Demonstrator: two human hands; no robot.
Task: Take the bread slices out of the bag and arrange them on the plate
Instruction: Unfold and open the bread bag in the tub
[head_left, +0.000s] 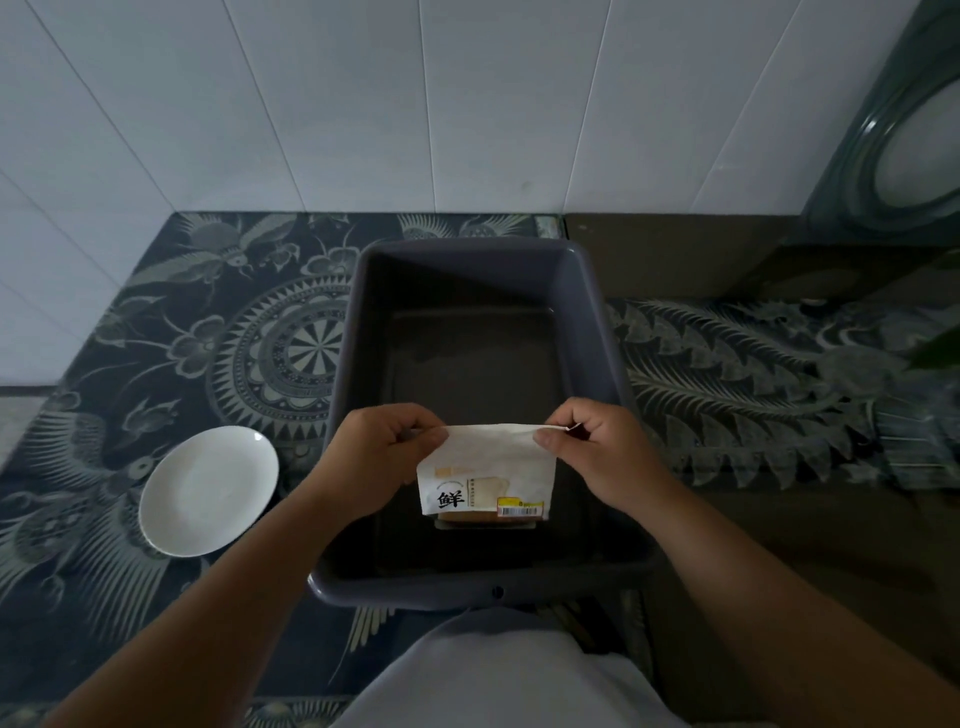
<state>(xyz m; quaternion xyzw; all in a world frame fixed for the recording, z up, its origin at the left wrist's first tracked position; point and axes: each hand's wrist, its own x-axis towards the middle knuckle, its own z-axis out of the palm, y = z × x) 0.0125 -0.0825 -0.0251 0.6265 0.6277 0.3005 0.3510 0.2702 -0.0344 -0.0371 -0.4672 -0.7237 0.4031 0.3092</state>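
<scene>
A white bread bag (485, 475) with black print and a yellow barcode label hangs upright over the near part of a grey plastic tub (587, 291). My left hand (387, 457) pinches the bag's top left corner and my right hand (597, 454) pinches its top right corner. The top edge of the bag is flat and closed between them. Brown bread shows through the bag's clear bottom strip. A round white plate (208, 491) lies bare on the patterned cloth, left of the tub.
A dark cloth (156, 322) with pale bird and mandala patterns covers the counter. White tiled wall runs behind. A green round-windowed appliance (883, 156) stands at the back right, with a brown ledge in front of it.
</scene>
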